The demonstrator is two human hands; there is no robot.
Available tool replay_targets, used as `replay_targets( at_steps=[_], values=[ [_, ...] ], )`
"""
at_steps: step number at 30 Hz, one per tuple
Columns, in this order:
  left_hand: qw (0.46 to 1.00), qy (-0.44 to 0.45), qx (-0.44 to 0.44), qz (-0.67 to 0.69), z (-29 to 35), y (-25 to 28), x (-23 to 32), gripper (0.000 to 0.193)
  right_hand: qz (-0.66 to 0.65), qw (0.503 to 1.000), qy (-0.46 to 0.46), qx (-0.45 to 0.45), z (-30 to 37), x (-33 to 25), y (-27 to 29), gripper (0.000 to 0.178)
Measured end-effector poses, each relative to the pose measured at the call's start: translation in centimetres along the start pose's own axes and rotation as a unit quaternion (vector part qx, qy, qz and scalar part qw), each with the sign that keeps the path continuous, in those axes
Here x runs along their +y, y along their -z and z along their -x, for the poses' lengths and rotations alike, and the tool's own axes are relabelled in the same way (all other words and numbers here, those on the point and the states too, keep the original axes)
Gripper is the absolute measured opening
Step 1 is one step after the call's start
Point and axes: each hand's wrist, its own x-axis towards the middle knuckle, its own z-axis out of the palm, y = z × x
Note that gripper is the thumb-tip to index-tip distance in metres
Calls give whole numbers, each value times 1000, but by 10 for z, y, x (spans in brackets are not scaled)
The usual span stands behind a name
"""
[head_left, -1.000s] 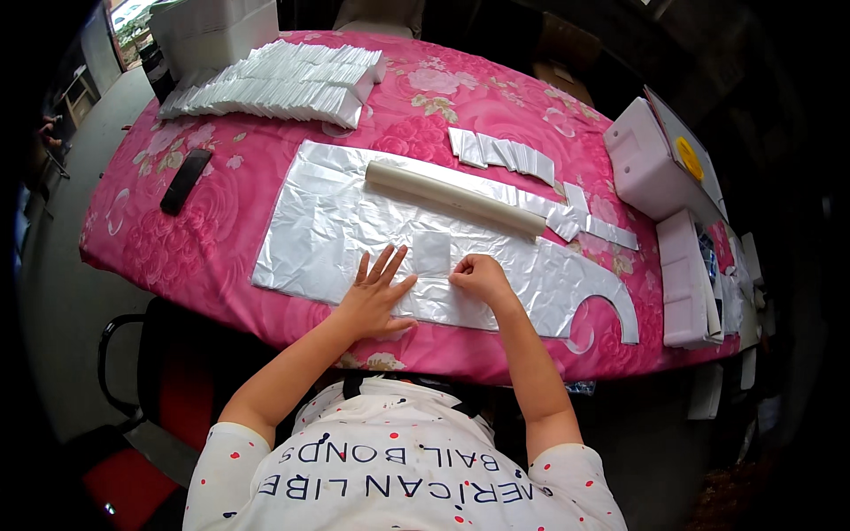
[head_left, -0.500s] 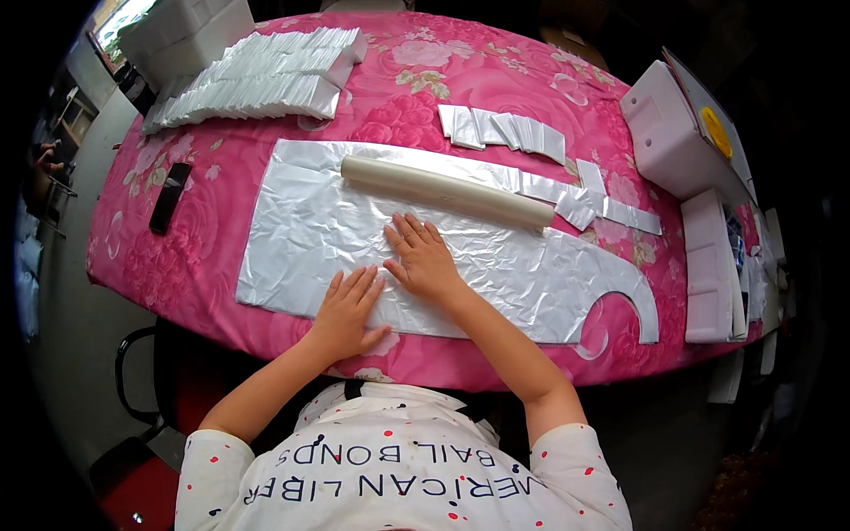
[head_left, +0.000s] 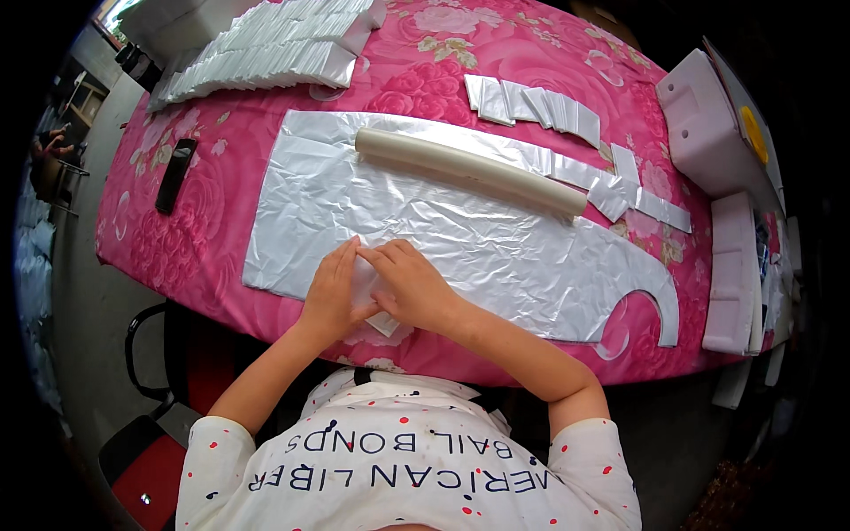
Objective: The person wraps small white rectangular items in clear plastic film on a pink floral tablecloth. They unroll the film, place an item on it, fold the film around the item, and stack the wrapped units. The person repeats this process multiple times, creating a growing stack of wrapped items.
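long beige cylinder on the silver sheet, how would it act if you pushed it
The cylinder would likely roll if pushed sideways: it looks round, with no visible prop. It seems stiff, showing an even, nearly straight shape along its length. The crinkled silver sheet beneath might make its roll slightly uneven.

You wear a white, loose-fitting top (head_left: 407, 504) scattered with small red dots and irregular navy blots, like flicked paint. Across its front run two lines of large, dark, widely spaced capital lettering (head_left: 379, 475), upside down in this view. Your left sleeve (head_left: 217, 460) and right sleeve (head_left: 589, 451) are both short, cut wide, and speckled like the rest, ending above the elbow. Below them your forearms are bare and taper to slim wrists. Your left hand (head_left: 329, 290) and right hand (head_left: 414, 288) are bare too; the fingernails are too small to make out.
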Motion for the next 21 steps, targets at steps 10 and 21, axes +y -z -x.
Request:
replay_targets(
  at_steps=[10, 21],
  values=[
    [999, 26, -11, 25, 2, 28, -1, 74, 124, 943, -13, -307, -20, 18, 13, 25],
    [998, -34, -31, 53, -31, 7, 15, 68, -275, 898, -204, 277, 5, 161, 211, 18]
  ],
)
